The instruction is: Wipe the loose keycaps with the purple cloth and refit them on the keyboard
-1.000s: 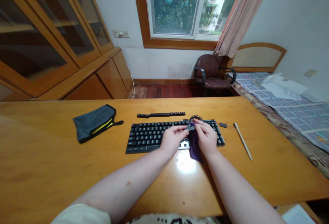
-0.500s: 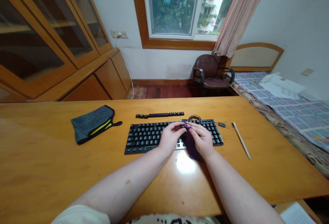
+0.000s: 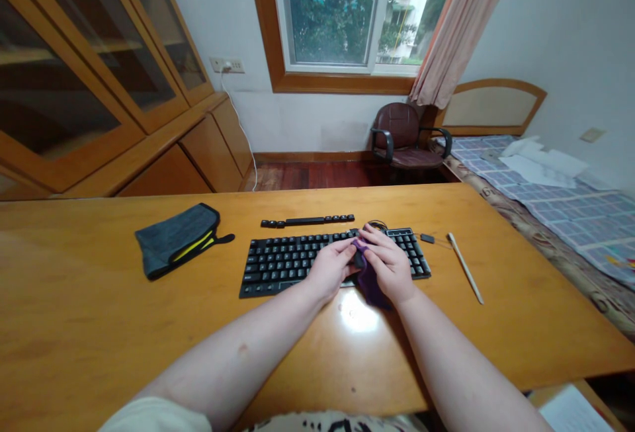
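Over the right half of a black keyboard, my two hands meet with their fingers closed. My left hand pinches a small black piece that looks like a keycap, mostly covered by fingers. A purple cloth is gripped in my right hand, pressed against that piece, its loose end hanging down onto the desk. Behind the keyboard lie a detached black space bar and several small keycaps in a line. Some of the keyboard is hidden under my hands.
A grey cloth with yellow lining and black trim lies folded at left on the wooden desk. To the right are a small dark tag-like piece and a white stick. A coiled cable sits behind the keyboard.
My right fingers have spread out and shifted over the purple cloth, and the black piece between my hands has tilted lower. The desk items stay put.
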